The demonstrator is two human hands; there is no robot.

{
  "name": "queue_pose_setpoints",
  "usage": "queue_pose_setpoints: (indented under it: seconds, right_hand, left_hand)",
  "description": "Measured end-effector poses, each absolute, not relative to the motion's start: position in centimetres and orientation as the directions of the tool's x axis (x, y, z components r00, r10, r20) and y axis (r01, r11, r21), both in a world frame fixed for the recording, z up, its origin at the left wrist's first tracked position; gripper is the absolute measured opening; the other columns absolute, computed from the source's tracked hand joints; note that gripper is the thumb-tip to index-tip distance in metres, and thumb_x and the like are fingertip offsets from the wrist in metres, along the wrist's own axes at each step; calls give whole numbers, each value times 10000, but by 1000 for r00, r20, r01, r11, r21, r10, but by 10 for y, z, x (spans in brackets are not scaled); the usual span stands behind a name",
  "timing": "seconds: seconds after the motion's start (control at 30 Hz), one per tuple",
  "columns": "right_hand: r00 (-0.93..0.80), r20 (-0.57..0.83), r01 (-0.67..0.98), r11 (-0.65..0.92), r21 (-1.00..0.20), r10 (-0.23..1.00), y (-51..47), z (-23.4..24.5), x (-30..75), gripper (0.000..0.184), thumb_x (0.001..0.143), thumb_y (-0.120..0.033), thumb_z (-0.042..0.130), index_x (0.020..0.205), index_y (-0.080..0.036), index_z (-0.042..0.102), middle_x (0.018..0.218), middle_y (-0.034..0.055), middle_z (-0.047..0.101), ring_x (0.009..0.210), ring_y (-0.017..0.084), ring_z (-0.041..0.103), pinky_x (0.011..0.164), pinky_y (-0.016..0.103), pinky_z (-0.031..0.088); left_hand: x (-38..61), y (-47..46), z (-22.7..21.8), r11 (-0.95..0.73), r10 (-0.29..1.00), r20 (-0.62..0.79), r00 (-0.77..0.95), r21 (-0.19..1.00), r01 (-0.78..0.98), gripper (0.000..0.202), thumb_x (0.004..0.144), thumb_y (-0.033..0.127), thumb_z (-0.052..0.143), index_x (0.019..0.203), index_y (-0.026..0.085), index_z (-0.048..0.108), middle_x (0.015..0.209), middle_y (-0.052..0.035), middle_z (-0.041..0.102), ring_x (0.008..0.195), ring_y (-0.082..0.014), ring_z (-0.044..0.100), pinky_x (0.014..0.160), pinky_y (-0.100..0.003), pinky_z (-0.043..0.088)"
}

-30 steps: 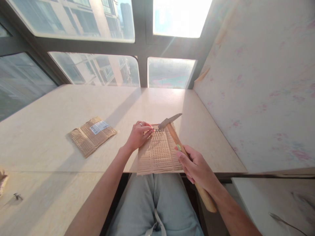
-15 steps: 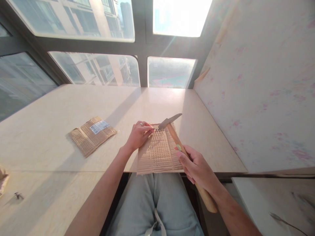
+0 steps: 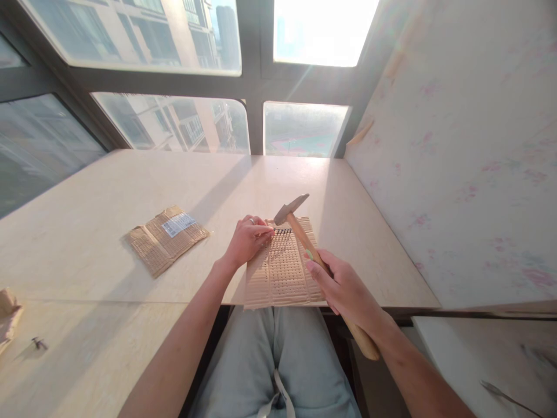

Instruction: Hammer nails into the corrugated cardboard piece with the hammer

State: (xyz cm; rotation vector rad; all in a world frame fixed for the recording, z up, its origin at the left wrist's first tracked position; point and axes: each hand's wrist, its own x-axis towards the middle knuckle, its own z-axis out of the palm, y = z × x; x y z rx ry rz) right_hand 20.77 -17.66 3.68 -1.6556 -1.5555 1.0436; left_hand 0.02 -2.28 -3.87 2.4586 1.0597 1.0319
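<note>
A piece of corrugated cardboard (image 3: pixel 281 273) full of rows of small holes lies at the near edge of the pale wooden table (image 3: pixel 174 186), with a short row of nails (image 3: pixel 282 231) standing near its far end. My left hand (image 3: pixel 247 239) pinches at the left end of that row, fingers together; what it pinches is too small to make out. My right hand (image 3: pixel 343 287) grips the wooden handle of a hammer (image 3: pixel 300 229), whose steel head hovers just above the nails.
A second, folded piece of cardboard (image 3: pixel 167 237) with a white label lies to the left. A few loose nails (image 3: pixel 38 343) and a scrap sit at the far left edge. A papered wall (image 3: pixel 456 145) closes the right side; windows are ahead.
The hammer head has lifted and tilted slightly up and left above the nails. My right hand moved a little forward. My left hand stays pinched at the nail row.
</note>
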Motion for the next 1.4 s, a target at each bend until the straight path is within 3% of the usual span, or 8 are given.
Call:
queue_pose_setpoints:
  seconds: [0.43,0.73,1.4]
  right_hand:
    - [-47,-74,667,-24,-744,996,-170,36,204,210,956,-335,430,837,-208,548,613,-37,529,541,130,503,506,238,337]
    - [-37,-37,682,-2,-731,999,-168,44,205,231,954,-348,416,794,-210,512,659,-15,568,601,150,528,564,257,356]
    - [-88,-69,728,17,-686,994,-162,40,208,211,947,-319,410,808,-205,520,683,3,603,608,154,521,568,261,331]
  left_hand:
    - [1,-22,-43,-669,743,496,450,521,530,133,859,328,662,810,263,768,799,-41,680,831,-192,565,785,-372,418]
    - [2,-22,-45,-656,753,498,430,524,543,126,851,337,672,814,274,774,782,-37,666,816,-188,551,775,-366,410]
    - [3,-24,-42,-647,761,487,429,524,553,137,841,316,677,752,270,770,780,-38,658,821,-190,553,790,-383,420]
